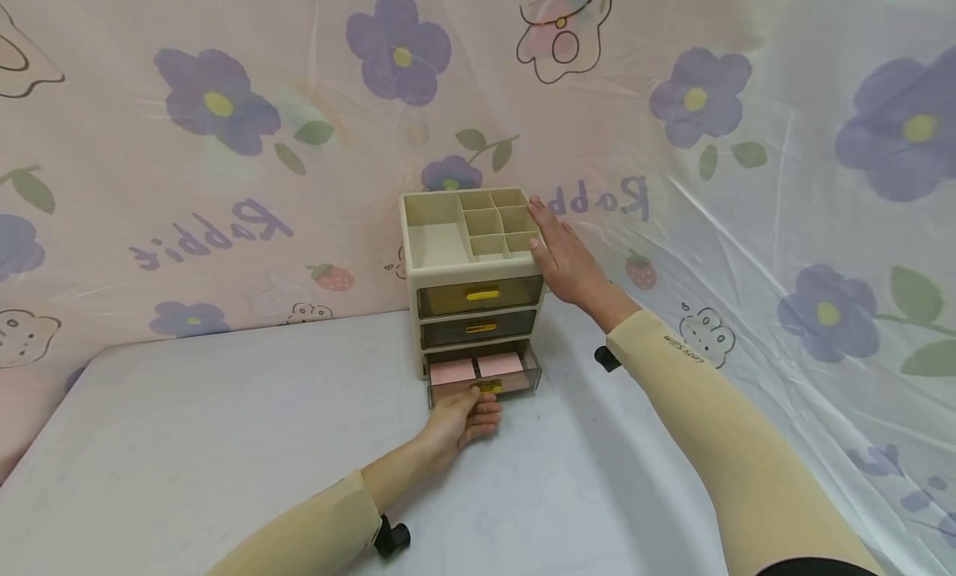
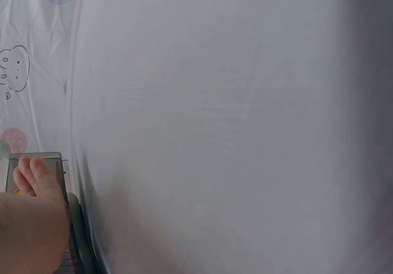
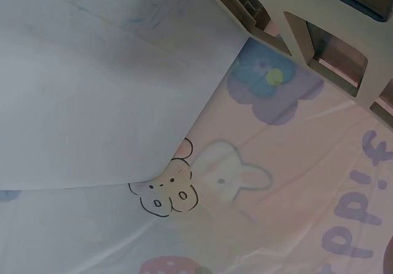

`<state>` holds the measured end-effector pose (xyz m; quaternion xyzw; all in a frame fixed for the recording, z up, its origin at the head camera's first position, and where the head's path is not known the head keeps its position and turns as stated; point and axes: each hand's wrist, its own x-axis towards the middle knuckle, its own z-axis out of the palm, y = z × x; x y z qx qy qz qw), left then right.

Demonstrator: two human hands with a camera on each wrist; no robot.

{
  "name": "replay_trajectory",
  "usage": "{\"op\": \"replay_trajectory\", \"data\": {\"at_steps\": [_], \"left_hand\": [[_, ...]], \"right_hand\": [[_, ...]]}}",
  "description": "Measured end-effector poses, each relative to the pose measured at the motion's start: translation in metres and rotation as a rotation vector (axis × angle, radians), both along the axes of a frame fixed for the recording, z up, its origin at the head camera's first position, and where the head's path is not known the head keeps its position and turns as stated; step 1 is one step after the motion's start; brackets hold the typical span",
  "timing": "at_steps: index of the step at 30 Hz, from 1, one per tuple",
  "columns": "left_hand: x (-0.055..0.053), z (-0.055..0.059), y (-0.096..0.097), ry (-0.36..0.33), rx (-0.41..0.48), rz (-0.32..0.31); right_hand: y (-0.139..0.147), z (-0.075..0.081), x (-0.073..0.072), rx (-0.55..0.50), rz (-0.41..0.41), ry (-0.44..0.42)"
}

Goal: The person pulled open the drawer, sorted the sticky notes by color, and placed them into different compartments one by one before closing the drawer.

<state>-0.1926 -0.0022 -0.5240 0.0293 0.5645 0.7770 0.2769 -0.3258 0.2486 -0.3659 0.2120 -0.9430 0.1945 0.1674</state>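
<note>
A cream desktop organizer [image 1: 466, 269] stands at the back of the white table, with open compartments on top and three smoky see-through drawers with yellow handles. The bottom drawer [image 1: 530, 380] is pulled out, and two pink pads of paper [image 1: 499, 365] lie side by side in it. My left hand [image 1: 456, 427] pinches that drawer's yellow handle [image 1: 490, 387], thumb above and fingers below. In the left wrist view, the left hand [image 2: 40, 194] is at the lower left, against the drawer front. My right hand [image 1: 568, 261] rests with extended fingers on the organizer's upper right side.
A white table [image 1: 224, 443] carries the organizer. Behind it hangs a sheet [image 1: 314, 144] printed with flowers and rabbits, close to the organizer's back. In the right wrist view, the organizer's frame [image 3: 301, 37] shows openings along its side.
</note>
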Motion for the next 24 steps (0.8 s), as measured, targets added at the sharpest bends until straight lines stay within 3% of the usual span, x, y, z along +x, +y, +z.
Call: {"op": "replay_trajectory", "data": {"at_steps": [24], "left_hand": [[-0.029,-0.002,0.004,0.017,-0.002,0.063]], "right_hand": [[-0.002,0.001,0.003,0.002,-0.019,-0.01]]}}
